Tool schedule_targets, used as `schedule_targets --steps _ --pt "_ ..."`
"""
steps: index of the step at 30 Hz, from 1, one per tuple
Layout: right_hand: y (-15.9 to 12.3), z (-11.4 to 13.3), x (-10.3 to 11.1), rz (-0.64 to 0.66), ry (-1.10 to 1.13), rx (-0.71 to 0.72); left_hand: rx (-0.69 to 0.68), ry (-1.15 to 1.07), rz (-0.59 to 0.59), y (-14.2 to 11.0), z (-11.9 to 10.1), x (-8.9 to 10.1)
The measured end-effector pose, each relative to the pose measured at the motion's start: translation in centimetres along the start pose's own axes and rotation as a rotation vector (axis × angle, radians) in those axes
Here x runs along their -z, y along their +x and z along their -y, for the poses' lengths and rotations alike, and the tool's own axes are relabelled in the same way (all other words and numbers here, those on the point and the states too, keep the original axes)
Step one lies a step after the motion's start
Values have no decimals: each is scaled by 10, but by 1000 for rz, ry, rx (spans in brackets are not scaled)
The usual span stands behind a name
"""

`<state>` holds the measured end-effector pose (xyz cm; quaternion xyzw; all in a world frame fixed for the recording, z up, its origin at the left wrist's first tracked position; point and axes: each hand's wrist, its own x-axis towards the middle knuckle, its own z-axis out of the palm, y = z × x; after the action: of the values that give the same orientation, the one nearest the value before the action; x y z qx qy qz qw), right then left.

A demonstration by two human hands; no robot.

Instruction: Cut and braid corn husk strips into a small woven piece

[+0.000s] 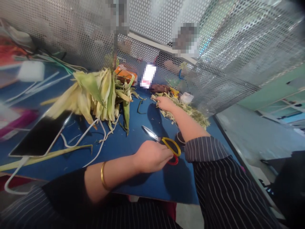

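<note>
Blue bench [124, 144], pale strips [195, 115]

Step in hand, by my judgement: right hand [165, 103] sorting or gathering at the pale strips, a loose heap of what looks like shredded husk toward the back right of the bench. Arm stretched well forward, fingertips down at the heap's far left end. Whether they pinch anything is unclear.

Left hand [152, 157] curled low near the front edge, palm hidden, fingers up against the handles of the scissors [154, 136]. Loops partly covered; cannot tell if it grips them or only rests there.

Next move, as I read it, calls for a light pinch on the right, since the strips look thin and apt to tangle.

Bearings. Heap: long axis slants from those right fingertips toward the near right, part of it behind the forearm. Scissors: between the arms, blades pointing away and leftward, yellow and red loops at the right end; axis diagonal.

Whole husks [102, 95] bunched at back left, ends hanging toward the near side. White cable [105, 133] just in front of them; dark-screened phone [43, 135] farther left.
</note>
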<state>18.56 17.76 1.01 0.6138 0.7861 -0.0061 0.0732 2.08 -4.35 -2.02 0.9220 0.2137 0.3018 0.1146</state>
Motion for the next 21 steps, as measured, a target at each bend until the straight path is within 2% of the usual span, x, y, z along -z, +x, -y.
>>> schedule_targets --steps 3,5,6,8,10,11,14,16,18,21 --pt "-3 6 3 26 -17 2 -27 -3 -3 0 0 0" --pt "-11 16 8 -22 -2 20 -21 -1 -29 0 0 1" --pt "-17 22 12 -64 24 53 -12 0 -46 1 0 2" --pt "-38 35 20 -255 196 192 -2 -5 -70 2 1 3" --pt "-71 45 25 -385 279 170 -4 -16 -85 3 1 3" --pt "-90 48 25 -386 288 141 -7 -17 -94 3 1 3" --pt "-151 49 11 -161 245 128 10 25 -145 1 4 1" --pt "-184 45 -6 -80 271 119 66 68 -191 1 8 0" --pt "-204 39 -23 -34 337 202 147 71 -244 3 12 3" --pt "-212 31 -41 -58 416 232 275 78 -371 10 23 15"
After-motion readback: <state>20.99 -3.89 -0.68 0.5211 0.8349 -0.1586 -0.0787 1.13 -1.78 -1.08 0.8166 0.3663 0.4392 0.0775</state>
